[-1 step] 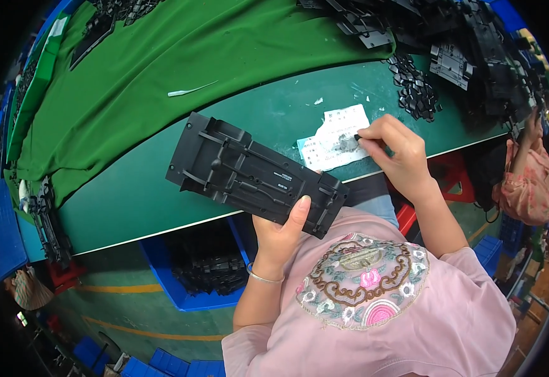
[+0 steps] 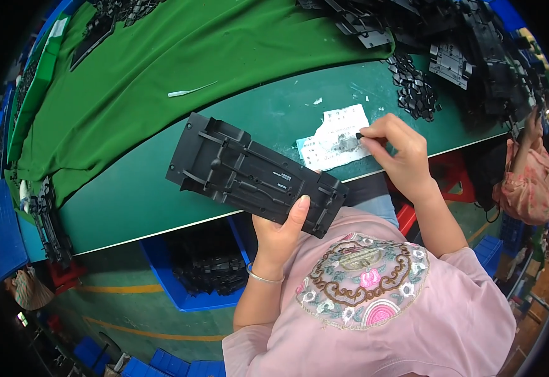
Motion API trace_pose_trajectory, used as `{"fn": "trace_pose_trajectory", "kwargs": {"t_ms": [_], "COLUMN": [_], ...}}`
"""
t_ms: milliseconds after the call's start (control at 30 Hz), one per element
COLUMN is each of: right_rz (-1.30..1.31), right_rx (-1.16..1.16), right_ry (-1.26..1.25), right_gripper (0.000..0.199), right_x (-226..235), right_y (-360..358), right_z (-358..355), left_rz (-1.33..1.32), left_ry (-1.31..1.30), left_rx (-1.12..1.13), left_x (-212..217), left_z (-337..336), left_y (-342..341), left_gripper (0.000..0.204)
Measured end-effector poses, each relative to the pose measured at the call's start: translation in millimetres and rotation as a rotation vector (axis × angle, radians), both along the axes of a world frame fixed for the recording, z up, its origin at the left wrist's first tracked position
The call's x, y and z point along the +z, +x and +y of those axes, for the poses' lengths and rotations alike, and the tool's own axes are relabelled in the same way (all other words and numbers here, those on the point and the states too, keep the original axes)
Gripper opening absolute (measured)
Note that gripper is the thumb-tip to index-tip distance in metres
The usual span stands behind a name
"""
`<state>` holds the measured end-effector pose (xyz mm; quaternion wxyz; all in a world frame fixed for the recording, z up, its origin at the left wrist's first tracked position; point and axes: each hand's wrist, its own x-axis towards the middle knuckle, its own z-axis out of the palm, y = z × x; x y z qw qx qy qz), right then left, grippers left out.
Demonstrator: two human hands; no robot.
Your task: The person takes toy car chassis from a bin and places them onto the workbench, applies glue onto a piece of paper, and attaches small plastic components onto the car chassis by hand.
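Panel: long black moulded plastic panel [image 2: 255, 176], ribbed side up, lies slantwise across the near edge of the green workbench [image 2: 130, 188], its lower end overhanging toward the person's lap.
Left hand: left hand [image 2: 281, 229] grips the panel's lower end from beneath, thumb pressed flat on its top face, fingers curled out of sight under it.
Right hand: right hand [image 2: 397, 151] is closed in a pinch around a small dark tool [image 2: 359, 136], the tip resting on a grey smear on the paper scrap [image 2: 336, 144].
Paper: white printed scrap lies on the bench just beside the panel's upper right edge, apart from it.
Change: judged against the earlier view, taken at the same instant, nothing has moved; panel, paper and both hands sit in matching positions.
Meaning: the tool appears to be at the grey dab while the panel is steadied, so work on the panel itself looks not yet begun.
Surroundings: green cloth [image 2: 161, 69] covers the far bench; heaps of black parts [image 2: 416, 91] lie at its right end; a blue bin [image 2: 186, 276] of black pieces stands under the bench; another person in pink [image 2: 529, 176] sits at far right.
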<state>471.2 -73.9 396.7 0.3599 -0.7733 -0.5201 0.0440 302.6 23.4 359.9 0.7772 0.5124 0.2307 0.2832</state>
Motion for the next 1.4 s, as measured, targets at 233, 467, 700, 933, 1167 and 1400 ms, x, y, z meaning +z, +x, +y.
{"fn": "trace_pose_trajectory", "kwargs": {"t_ms": [233,467,700,933,1167,1400], "right_rz": [1.194,1.361,1.028,0.722,0.688,0.663], "right_rx": [-0.201,-0.188,-0.141,-0.108,-0.143,-0.152], "right_ry": [0.313,0.380,0.387,0.244,0.295,0.286], "right_gripper": [0.013,0.013,0.014,0.014,0.012,0.012], "right_x": [9.8,15.1,19.5,14.1,11.7,11.0], "right_y": [-0.4,-9.7,-39.0,-40.0,-38.9,-38.4], "right_z": [-17.4,-32.9,-39.8,-39.0,-36.9,-36.2], "left_rz": [-0.005,0.013,0.137,0.160,0.196,0.149], "left_ry": [-0.105,0.075,0.576,0.690,0.698,0.590], "left_rx": [-0.056,-0.270,-0.358,-0.357,-0.374,-0.411], "left_x": [18.2,28.2,33.4,36.9,39.1,34.1], "left_z": [-9.6,-28.2,-33.1,-35.9,-37.6,-38.7], "left_y": [3.1,8.3,17.1,16.7,18.5,19.3], "left_gripper": [0.050,0.053,0.045,0.046,0.046,0.053]}}
